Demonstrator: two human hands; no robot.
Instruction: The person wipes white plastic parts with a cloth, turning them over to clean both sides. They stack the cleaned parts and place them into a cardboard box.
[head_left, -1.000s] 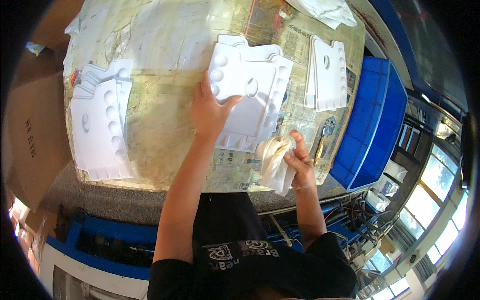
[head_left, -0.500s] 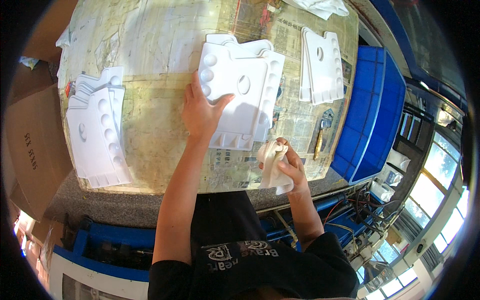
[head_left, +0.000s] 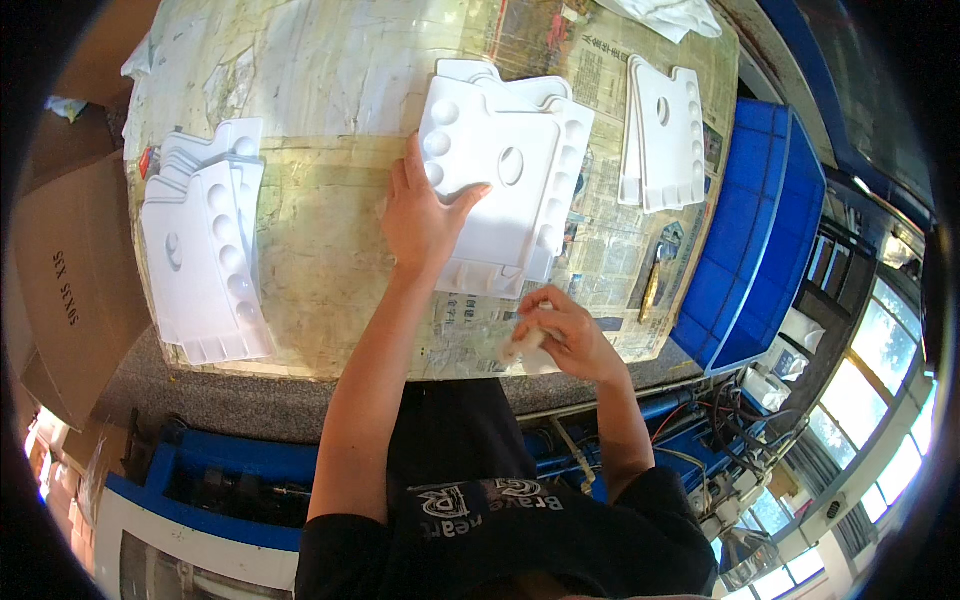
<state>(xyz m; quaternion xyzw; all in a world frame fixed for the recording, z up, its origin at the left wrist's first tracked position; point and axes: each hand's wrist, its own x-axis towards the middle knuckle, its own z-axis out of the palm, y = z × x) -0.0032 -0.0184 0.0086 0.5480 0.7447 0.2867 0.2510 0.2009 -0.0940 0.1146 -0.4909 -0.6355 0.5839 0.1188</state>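
Note:
White plastic paint palettes [head_left: 505, 220] with a thumb hole and round wells lie in a loose stack at the middle of the table. My left hand [head_left: 422, 222] grips the left edge of the top one, its thumb resting on the upper face. Just off the stack's near end, my right hand [head_left: 572, 338] is closed on a crumpled white cloth [head_left: 524, 346], which is partly hidden by the fingers and slightly blurred. Another palette pile [head_left: 205, 300] is fanned out at the left. A smaller group of palettes [head_left: 668, 150] lies at the right.
A worn, paper-covered table [head_left: 320, 230] carries everything. Near its right edge lies a flat-bladed tool [head_left: 655, 275], and a white cloth [head_left: 675, 14] is at the far edge. A blue crate [head_left: 728, 230] stands beside it on the right; a cardboard box [head_left: 85, 270] is at the left.
My right hand has turned over and shifted slightly left, bunching the cloth beneath its fingers. My left hand keeps its hold on the palette. The whole view has shifted a little.

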